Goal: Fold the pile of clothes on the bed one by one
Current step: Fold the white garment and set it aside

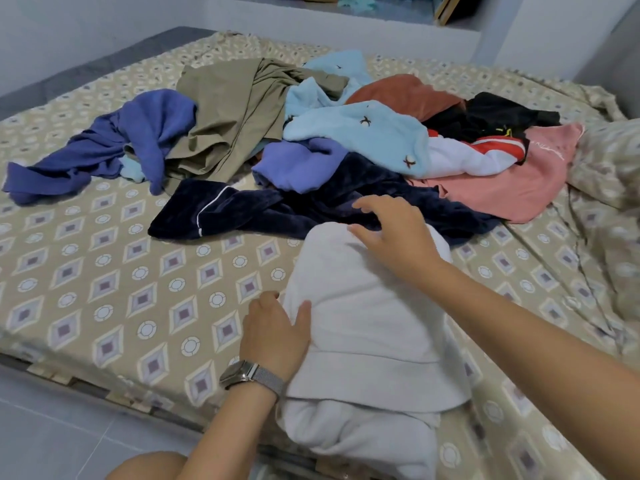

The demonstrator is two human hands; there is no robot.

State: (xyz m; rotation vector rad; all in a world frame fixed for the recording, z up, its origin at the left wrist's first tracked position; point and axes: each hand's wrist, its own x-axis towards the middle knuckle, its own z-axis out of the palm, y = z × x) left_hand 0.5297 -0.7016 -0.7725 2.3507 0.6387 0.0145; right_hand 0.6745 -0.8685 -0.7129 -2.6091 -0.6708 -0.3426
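A pale grey garment [367, 327] lies lengthwise at the near edge of the bed [114, 292], partly folded, its lower end hanging over the edge. My left hand [275, 332] grips its left side, thumb on top and fingers tucked under the fabric. My right hand [391, 233] rests on the garment's far end with fingers spread. Behind it spreads the pile of clothes: a navy velvet piece [242, 209], a light blue fleece [367, 133], a khaki garment [228, 112], a blue garment [114, 147], a pink top [512, 188], a rust piece [405, 93] and a black piece [491, 114].
A pillow [609, 161] in the same patterned fabric lies at the bed's right edge. Grey tiled floor [62, 434] runs along the near left. White walls and a ledge stand behind the bed. My knee [145, 467] shows at the bottom.
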